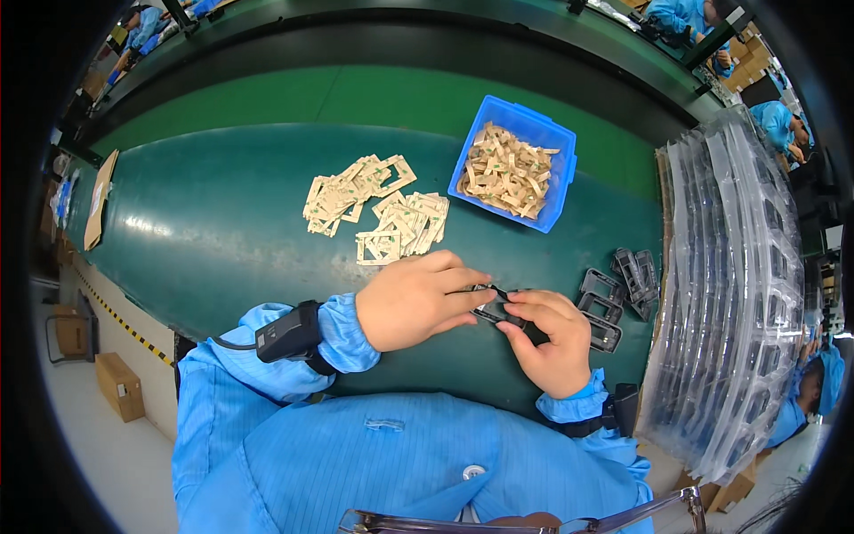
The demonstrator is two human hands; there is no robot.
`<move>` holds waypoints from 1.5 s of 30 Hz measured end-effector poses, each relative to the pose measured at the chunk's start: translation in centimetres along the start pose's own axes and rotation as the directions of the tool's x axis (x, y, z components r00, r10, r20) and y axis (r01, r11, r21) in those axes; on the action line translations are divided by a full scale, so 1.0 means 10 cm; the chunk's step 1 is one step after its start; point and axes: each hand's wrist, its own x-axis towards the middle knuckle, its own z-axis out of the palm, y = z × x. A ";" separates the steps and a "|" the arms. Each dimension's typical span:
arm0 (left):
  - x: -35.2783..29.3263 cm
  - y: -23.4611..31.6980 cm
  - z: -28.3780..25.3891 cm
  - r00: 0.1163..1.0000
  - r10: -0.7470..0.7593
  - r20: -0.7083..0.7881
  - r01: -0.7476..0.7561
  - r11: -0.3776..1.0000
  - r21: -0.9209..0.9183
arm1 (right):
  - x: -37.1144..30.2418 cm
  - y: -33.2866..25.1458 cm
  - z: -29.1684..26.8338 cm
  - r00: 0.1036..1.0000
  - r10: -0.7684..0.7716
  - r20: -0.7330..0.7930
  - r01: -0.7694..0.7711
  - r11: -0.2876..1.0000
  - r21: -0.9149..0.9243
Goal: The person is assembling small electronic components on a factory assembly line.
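Note:
Near the front edge of the table, both my hands are closed on a small black plastic frame [490, 311]. My left hand [414, 303] pinches its left side, with the fingers pointing right. My right hand [553, 343] grips the other side between thumb and fingers. The fingers cover much of the frame, so its full outline is hidden. Beyond my left hand lie two loose heaps of beige, frame-shaped paper-backed pieces, a farther heap [342, 198] and a nearer heap [414, 224]. Several similar black plastic frames [602, 308] rest to the right of my right hand.
A blue plastic bin [567, 169] full of beige paper strips [509, 173] stands at the back right. A tall stack of clear plastic trays [725, 294] borders the table's right side. Flat cardboard [100, 200] lies at the far left. Other people in blue work beyond.

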 end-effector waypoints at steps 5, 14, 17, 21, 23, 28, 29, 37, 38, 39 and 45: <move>0.01 0.02 0.05 1.000 0.001 0.014 -0.002 0.998 0.059 | -0.01 0.00 -0.01 1.000 -0.003 0.007 0.003 1.000 -0.010; 0.04 0.07 0.04 0.998 0.008 0.070 -0.017 0.993 0.119 | -0.03 0.00 -0.03 1.000 0.007 -0.021 -0.007 1.000 -0.008; 0.03 0.06 0.05 0.997 0.018 0.073 -0.029 0.989 0.143 | -0.02 -0.01 -0.04 1.000 -0.008 -0.006 0.008 1.000 0.008; 0.03 0.00 0.05 0.998 0.049 -0.032 -0.048 0.998 0.034 | -0.04 0.01 -0.05 0.999 -0.031 0.016 0.031 0.999 0.012; 0.04 0.01 0.01 0.996 0.081 -0.041 -0.080 0.996 0.031 | -0.04 0.02 -0.06 0.999 -0.029 0.016 0.029 1.000 0.012; 0.07 0.05 -0.03 0.997 0.071 0.002 -0.071 0.994 0.085 | -0.07 0.04 -0.04 0.999 -0.037 0.031 0.036 0.999 0.015; 0.07 0.06 0.00 0.997 0.074 0.004 -0.074 0.994 0.085 | -0.07 0.04 -0.04 0.999 -0.035 0.028 0.035 0.999 0.015; 0.03 0.22 -0.04 0.995 0.035 0.090 -0.025 0.994 -0.109 | -0.12 0.03 -0.04 0.996 -0.001 -0.092 -0.009 0.994 -0.105; 0.02 0.25 -0.04 0.995 0.035 0.091 -0.026 0.994 -0.106 | -0.15 0.04 -0.03 0.994 0.095 -0.046 -0.097 0.994 -0.044; 0.02 0.29 -0.03 0.999 -0.017 0.038 0.022 0.992 -0.121 | -0.16 0.02 -0.01 0.994 0.094 -0.048 -0.096 0.994 -0.043; 0.14 0.23 0.17 0.893 -0.423 -0.154 0.383 0.894 -0.234 | -0.10 0.00 0.13 0.872 0.479 -0.102 -0.456 0.870 0.188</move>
